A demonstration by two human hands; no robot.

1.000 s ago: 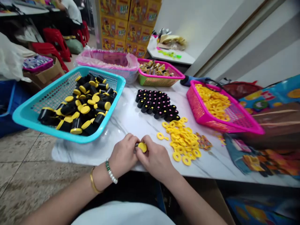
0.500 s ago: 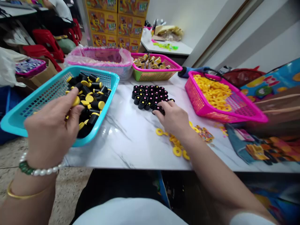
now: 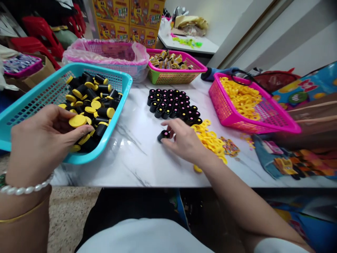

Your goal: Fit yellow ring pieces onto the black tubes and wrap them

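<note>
My left hand (image 3: 43, 138) is over the blue basket (image 3: 123, 102), pinching a yellow round cap (image 3: 77, 121) between thumb and fingers. Whether a black body hangs beneath that cap is hidden. Below it, the basket holds a heap of black cylinders with yellow caps (image 3: 105, 112). On the table, my right hand (image 3: 181, 138) has its thumb and fingers around a small black cup (image 3: 163, 135) with a pink dot inside. That cup stands apart, just in front of a packed group of similar black cups (image 3: 170, 102) showing pink or yellow dots.
Yellow ring-shaped pieces (image 3: 210, 140) lie loose beside my right wrist, near small printed packets (image 3: 230, 146). A pink basket (image 3: 276, 123) of yellow pieces stands at right. Behind are a pink-and-green basket (image 3: 173, 76) of gold-wrapped items and a plastic-lined basket (image 3: 105, 59).
My right hand has drawn back from the group of cups toward me, now with one cup apart from it. My left hand has shifted left and down, showing the yellow cap more fully.
</note>
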